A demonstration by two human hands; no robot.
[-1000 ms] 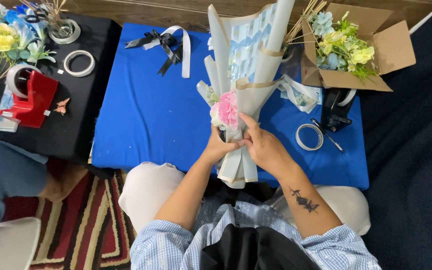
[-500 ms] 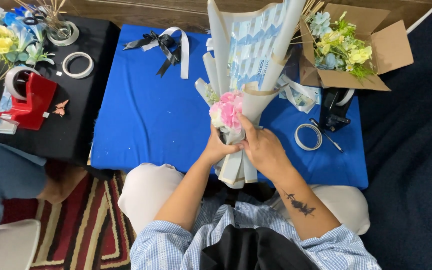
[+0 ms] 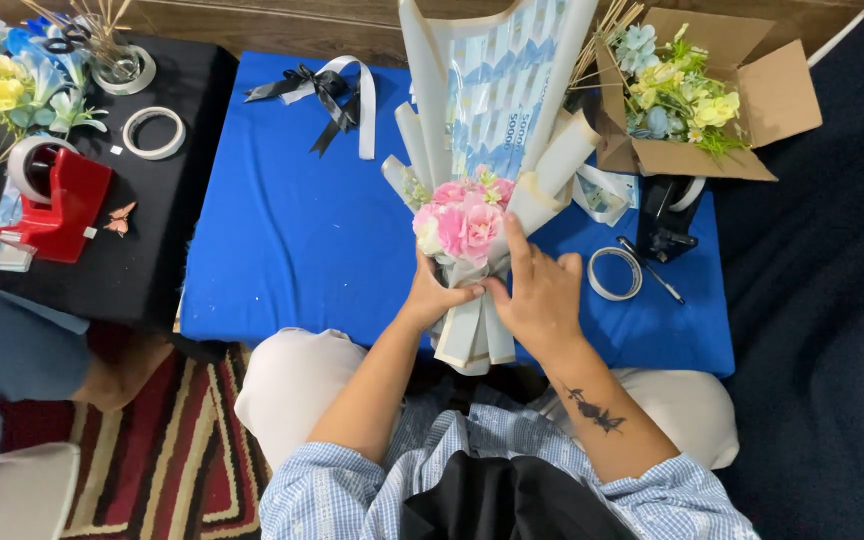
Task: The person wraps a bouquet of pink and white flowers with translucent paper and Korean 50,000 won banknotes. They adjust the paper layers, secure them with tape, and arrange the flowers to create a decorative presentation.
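**Bouquet pulled closer, right hand laid flat on the wrap**

The bouquet (image 3: 482, 180) is now held a little lower and nearer to the body than a second ago. The pink flowers (image 3: 460, 225) are seen more from above. The stem end (image 3: 472, 340) is gripped by the left hand (image 3: 434, 295), with the fingers curled round it. The right hand (image 3: 542, 295) is no longer wrapped round the stem; it is laid open against the right side of the wrap, with one finger stretched up beside the pink flowers. So the paper seems to be pressed into place, and the bunch looks nearly shaped.

The bouquet is held over the near edge of a blue mat (image 3: 292, 240). Right of the bouquet, a tape ring (image 3: 615, 273) and a black tape holder (image 3: 667, 215) are seen on the mat. Behind these, an open box (image 3: 772, 100) with yellow and blue flowers is set. Left of the bouquet, a black and white ribbon (image 3: 327, 95) is laid on the mat. Further left, a red tape holder (image 3: 57, 200), another tape ring (image 3: 154, 132) and more flowers (image 3: 12, 85) are seen on a black table (image 3: 192, 100). A striped rug (image 3: 152, 450) is spread below, and another person's leg (image 3: 12, 350) is seen at the left.
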